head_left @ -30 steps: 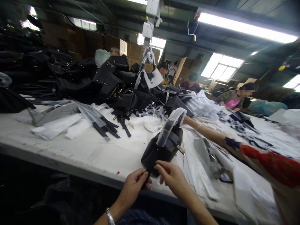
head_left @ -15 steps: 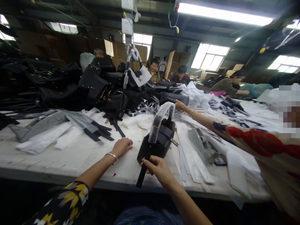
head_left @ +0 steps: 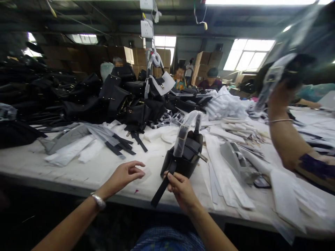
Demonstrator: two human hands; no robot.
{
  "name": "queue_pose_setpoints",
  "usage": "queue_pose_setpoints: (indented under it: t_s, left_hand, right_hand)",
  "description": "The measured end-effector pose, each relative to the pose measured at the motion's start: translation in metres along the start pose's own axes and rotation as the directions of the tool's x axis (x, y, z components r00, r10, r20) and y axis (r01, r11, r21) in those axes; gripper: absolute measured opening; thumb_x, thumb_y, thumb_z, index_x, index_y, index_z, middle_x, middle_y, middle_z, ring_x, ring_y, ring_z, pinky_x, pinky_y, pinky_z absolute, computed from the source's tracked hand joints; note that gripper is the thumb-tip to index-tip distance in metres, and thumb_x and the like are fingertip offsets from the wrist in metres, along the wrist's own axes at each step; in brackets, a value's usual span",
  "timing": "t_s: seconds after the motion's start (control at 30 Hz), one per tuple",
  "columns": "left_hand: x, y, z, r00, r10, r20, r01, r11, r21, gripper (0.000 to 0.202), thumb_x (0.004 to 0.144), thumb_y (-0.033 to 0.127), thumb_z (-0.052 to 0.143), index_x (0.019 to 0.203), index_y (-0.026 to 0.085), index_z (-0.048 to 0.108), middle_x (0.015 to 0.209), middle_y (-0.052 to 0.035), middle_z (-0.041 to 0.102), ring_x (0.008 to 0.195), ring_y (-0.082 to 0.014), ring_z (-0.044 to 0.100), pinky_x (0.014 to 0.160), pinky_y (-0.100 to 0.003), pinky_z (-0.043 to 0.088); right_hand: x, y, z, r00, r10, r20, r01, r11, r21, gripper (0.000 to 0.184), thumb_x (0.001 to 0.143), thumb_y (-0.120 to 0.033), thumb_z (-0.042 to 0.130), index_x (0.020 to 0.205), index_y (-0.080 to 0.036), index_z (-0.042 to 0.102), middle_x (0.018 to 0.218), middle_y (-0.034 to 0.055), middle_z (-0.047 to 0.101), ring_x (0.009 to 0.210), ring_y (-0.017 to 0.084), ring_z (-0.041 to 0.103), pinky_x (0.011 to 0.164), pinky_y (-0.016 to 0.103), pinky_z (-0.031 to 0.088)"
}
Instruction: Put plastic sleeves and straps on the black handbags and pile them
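Note:
A small black handbag [head_left: 183, 164] stands on the white worktable [head_left: 104, 176] in front of me, its handle [head_left: 181, 137] wrapped in clear plastic. From its near side a black strap [head_left: 160, 192] hangs down over the table's front edge. My right hand [head_left: 180, 188] pinches this strap between thumb and fingers, close to the bag. To the left of the bag, my left hand [head_left: 129, 173] hovers above the table with its fingers apart and nothing solid in them. A thin translucent scrap [head_left: 145, 174] lies by its fingertips.
Black bags [head_left: 112, 97] are heaped at the back left. Grey-wrapped straps [head_left: 110, 137] lie left of the handbag, white paper strips [head_left: 222, 174] to its right. At the far right, a co-worker's raised arm [head_left: 285, 132] holds a blurred, plastic-wrapped dark item. A power post [head_left: 149, 45] rises behind.
My left hand has shifted slightly and its fingers have spread. My right hand still pinches the strap. The co-worker's hand has left the bag's handle and risen at the right with a dark item.

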State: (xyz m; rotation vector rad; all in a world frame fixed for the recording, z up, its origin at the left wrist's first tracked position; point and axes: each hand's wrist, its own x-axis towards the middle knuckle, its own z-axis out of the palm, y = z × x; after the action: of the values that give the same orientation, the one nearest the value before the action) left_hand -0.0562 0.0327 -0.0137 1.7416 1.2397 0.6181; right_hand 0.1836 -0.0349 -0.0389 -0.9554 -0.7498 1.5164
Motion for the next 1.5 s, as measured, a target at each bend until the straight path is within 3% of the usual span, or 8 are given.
queue_pose_setpoints:
  t_s: [0.23, 0.47, 0.83, 1.03, 1.13, 1.3, 1.4, 1.5]
  left_hand:
    - [-0.063, -0.002, 0.004, 0.98, -0.171, -0.104, 0.158, 0.98, -0.122, 0.038, 0.074, 0.036, 0.074, 0.107, 0.018, 0.066, 0.083, -0.0036, 0.078, 0.081, -0.0212, 0.072, 0.077, -0.027, 0.052]
    - [-0.08, 0.004, 0.013, 0.972, -0.194, -0.129, 0.176, 0.974, -0.141, 0.04, 0.076, 0.036, 0.073, 0.11, 0.018, 0.066, 0.087, -0.0043, 0.078, 0.083, -0.0219, 0.072, 0.082, -0.03, 0.052]
    - [-0.071, -0.001, 0.021, 0.97, -0.242, -0.026, 0.222, 0.925, -0.31, 0.043, 0.074, 0.034, 0.074, 0.113, 0.016, 0.066, 0.087, -0.0058, 0.079, 0.083, -0.022, 0.071, 0.077, -0.029, 0.052]
    - [-0.056, 0.005, 0.042, 0.968, -0.244, -0.051, 0.199, 0.879, -0.434, 0.042, 0.077, 0.037, 0.072, 0.112, 0.014, 0.067, 0.091, -0.0085, 0.079, 0.082, -0.0212, 0.071, 0.074, -0.028, 0.051]
    - [-0.042, 0.012, 0.059, 0.967, -0.242, -0.081, 0.164, 0.833, -0.529, 0.042, 0.077, 0.039, 0.074, 0.109, 0.014, 0.067, 0.095, -0.0095, 0.078, 0.088, -0.0214, 0.07, 0.075, -0.027, 0.051]
    - [-0.022, 0.029, 0.092, 0.952, -0.264, -0.156, 0.085, 0.717, -0.692, 0.038, 0.075, 0.04, 0.076, 0.102, 0.015, 0.068, 0.089, -0.008, 0.078, 0.081, -0.0187, 0.071, 0.068, -0.023, 0.051]
    - [-0.011, 0.038, 0.109, 0.948, -0.271, -0.165, 0.047, 0.633, -0.773, 0.036, 0.073, 0.039, 0.078, 0.098, 0.014, 0.068, 0.085, -0.0072, 0.077, 0.082, -0.0185, 0.071, 0.07, -0.023, 0.052]
    - [0.002, 0.045, 0.12, 0.948, -0.26, -0.184, 0.007, 0.594, -0.804, 0.035, 0.072, 0.039, 0.078, 0.094, 0.014, 0.067, 0.083, -0.0071, 0.076, 0.077, -0.0183, 0.071, 0.068, -0.024, 0.053]
  right_hand:
    - [0.001, 0.007, 0.025, 0.986, -0.046, -0.163, 0.073, 0.984, 0.165, 0.03, 0.07, -0.036, 0.083, 0.094, -0.017, 0.077, 0.087, 0.0046, 0.068, 0.056, 0.006, 0.047, 0.05, 0.021, 0.039]
    - [0.004, 0.012, 0.04, 0.969, -0.092, -0.228, 0.127, 0.982, 0.142, 0.033, 0.071, -0.038, 0.082, 0.094, -0.016, 0.077, 0.07, 0.0006, 0.063, 0.057, 0.006, 0.045, 0.053, 0.02, 0.038]
    - [0.01, 0.028, 0.028, 0.966, -0.155, -0.205, 0.16, 0.987, 0.009, 0.034, 0.076, -0.04, 0.077, 0.101, -0.016, 0.075, 0.063, -0.001, 0.06, 0.062, 0.01, 0.047, 0.062, 0.024, 0.039]
    - [0.011, 0.031, 0.022, 0.967, -0.198, -0.158, 0.168, 0.968, -0.185, 0.035, 0.081, -0.044, 0.071, 0.102, -0.017, 0.074, 0.063, -0.0013, 0.057, 0.062, 0.011, 0.046, 0.061, 0.025, 0.038]
    - [0.012, 0.023, 0.017, 0.971, -0.227, -0.072, 0.183, 0.903, -0.388, 0.033, 0.085, -0.048, 0.065, 0.083, -0.016, 0.074, 0.059, -0.0025, 0.052, 0.06, 0.011, 0.045, 0.06, 0.023, 0.037]
    - [0.009, 0.0, -0.001, 0.975, -0.221, 0.03, 0.181, 0.708, -0.683, 0.06, 0.094, -0.056, 0.045, 0.053, -0.016, 0.062, 0.051, 0.0008, 0.055, 0.053, 0.012, 0.052, 0.056, 0.023, 0.037]
    - [0.005, -0.014, -0.011, 0.974, -0.226, -0.006, 0.142, 0.633, -0.761, 0.059, 0.094, -0.058, 0.042, 0.063, -0.016, 0.069, 0.05, 0.0022, 0.06, 0.05, 0.013, 0.056, 0.053, 0.023, 0.039]
    - [0.004, -0.023, -0.017, 0.981, -0.193, -0.028, 0.108, 0.657, -0.746, 0.054, 0.09, -0.059, 0.048, 0.074, -0.015, 0.074, 0.048, 0.0018, 0.061, 0.046, 0.013, 0.055, 0.05, 0.022, 0.04]
